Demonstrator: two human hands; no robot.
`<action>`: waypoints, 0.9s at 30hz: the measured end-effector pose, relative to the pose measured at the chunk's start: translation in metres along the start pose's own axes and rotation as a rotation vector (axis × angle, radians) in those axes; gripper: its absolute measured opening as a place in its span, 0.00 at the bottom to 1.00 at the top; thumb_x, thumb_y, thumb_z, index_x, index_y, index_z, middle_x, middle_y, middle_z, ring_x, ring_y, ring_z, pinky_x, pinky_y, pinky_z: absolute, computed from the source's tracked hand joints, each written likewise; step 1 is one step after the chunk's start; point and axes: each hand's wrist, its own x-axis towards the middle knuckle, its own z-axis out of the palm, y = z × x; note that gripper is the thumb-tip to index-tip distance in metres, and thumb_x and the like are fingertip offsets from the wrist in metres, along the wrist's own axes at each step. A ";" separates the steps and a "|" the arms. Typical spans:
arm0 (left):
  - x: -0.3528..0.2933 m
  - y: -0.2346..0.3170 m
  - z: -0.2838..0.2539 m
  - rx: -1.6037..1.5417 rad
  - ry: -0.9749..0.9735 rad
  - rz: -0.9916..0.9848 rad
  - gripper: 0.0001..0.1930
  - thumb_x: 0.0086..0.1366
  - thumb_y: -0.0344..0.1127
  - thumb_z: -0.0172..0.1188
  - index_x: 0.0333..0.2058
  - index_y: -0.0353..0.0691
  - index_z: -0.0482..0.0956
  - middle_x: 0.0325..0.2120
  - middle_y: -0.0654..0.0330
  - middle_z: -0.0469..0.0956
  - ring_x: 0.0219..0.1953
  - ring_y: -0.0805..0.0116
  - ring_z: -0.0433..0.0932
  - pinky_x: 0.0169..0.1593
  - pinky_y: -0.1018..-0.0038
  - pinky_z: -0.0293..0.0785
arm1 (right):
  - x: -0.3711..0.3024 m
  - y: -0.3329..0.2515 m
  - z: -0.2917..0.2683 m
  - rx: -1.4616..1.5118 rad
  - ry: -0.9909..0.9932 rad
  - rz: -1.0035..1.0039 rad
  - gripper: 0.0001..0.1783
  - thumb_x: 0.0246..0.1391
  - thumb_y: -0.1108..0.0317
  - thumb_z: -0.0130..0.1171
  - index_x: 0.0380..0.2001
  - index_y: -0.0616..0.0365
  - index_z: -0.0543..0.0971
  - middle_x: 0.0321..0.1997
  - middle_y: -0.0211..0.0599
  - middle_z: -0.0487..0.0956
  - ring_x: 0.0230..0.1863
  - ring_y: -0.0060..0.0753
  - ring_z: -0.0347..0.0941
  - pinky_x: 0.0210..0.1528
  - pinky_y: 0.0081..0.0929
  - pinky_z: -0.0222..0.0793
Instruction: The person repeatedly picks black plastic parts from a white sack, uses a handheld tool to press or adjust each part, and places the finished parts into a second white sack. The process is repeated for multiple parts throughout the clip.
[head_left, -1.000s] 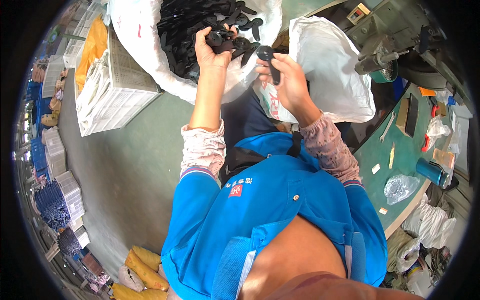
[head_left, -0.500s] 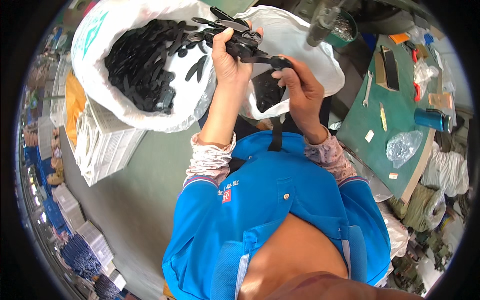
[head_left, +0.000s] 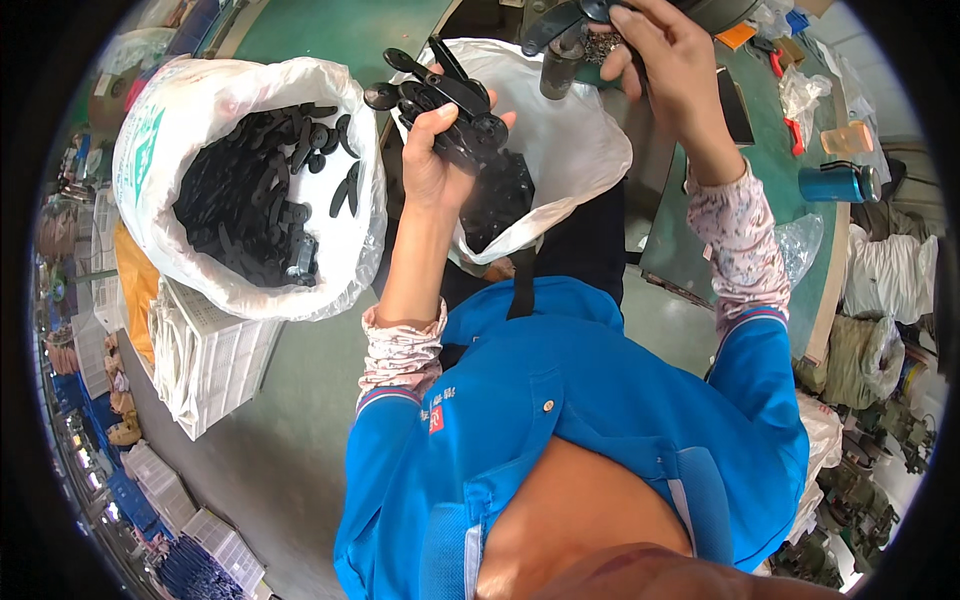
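Note:
My left hand is closed round a bunch of black elongated parts with round ends, which stick out beyond the fingers and thumb. Up at the top edge, my right hand pinches a single black part of the same kind beside a grey metal post. Under the left hand stands a white bag with more black parts in it. At the left, a larger white bag holds a heap of loose black parts.
To the right is a green worktable with a blue bottle, red-handled pliers and a clear plastic bag. A white crate stands below the large bag. Behind the post sits a container of small metal pieces.
My right hand has moved up and right, away from the left hand, carrying one black part to the metal post. My left hand keeps its bunch. The whole view has shifted.

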 end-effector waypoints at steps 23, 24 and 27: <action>-0.010 -0.010 0.002 0.244 -0.115 -0.104 0.37 0.51 0.30 0.58 0.60 0.43 0.55 0.43 0.46 0.72 0.42 0.57 0.78 0.42 0.60 0.81 | -0.065 0.091 0.026 -0.376 -0.186 -0.266 0.17 0.47 0.70 0.66 0.42 0.61 0.78 0.43 0.37 0.77 0.37 0.26 0.78 0.33 0.17 0.74; -0.009 -0.010 0.001 0.226 -0.105 -0.137 0.38 0.51 0.30 0.59 0.61 0.43 0.53 0.45 0.46 0.72 0.42 0.56 0.78 0.42 0.59 0.80 | -0.064 0.093 0.025 -0.368 -0.164 -0.287 0.16 0.48 0.71 0.65 0.42 0.61 0.78 0.43 0.36 0.77 0.38 0.26 0.78 0.34 0.18 0.74; -0.014 -0.008 0.005 0.232 -0.102 -0.135 0.38 0.50 0.30 0.59 0.61 0.42 0.53 0.46 0.45 0.71 0.43 0.55 0.78 0.42 0.57 0.80 | -0.062 0.093 0.017 -0.333 -0.111 -0.315 0.14 0.48 0.75 0.61 0.41 0.62 0.77 0.43 0.36 0.77 0.40 0.26 0.77 0.38 0.20 0.74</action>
